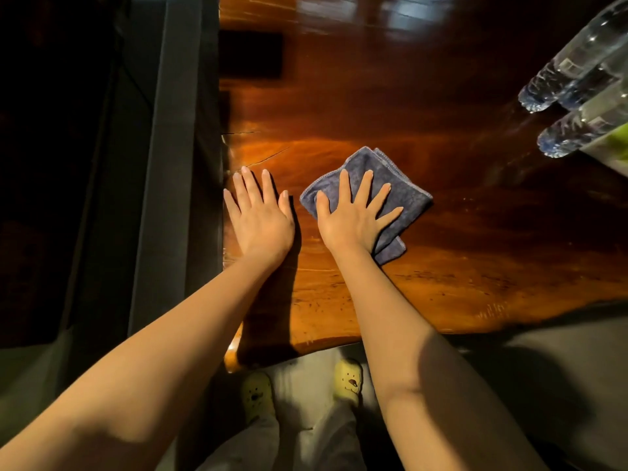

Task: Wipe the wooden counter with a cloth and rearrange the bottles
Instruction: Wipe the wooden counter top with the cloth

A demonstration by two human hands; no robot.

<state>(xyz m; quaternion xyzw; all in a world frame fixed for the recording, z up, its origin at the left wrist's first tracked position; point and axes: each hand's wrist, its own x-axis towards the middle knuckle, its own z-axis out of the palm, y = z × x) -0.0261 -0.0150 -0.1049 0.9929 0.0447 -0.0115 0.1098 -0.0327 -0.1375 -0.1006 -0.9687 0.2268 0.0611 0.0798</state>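
Note:
A glossy dark wooden counter (pixel 441 137) fills the upper middle and right of the head view. A folded blue-grey cloth (pixel 404 188) lies on it near the front. My right hand (pixel 353 215) presses flat on the cloth with fingers spread. My left hand (pixel 260 215) lies flat on the bare wood at the counter's left edge, fingers apart, holding nothing. Three clear plastic bottles stand at the right edge: two together (pixel 571 76) and one nearer (pixel 577 134).
A dark rectangular object (pixel 249 55) lies at the counter's far left. A grey vertical frame (pixel 170 164) runs along the left side. A green-and-white item (pixel 611 147) sits by the nearest bottle. My feet in yellow slippers (pixel 348 379) stand below the front edge.

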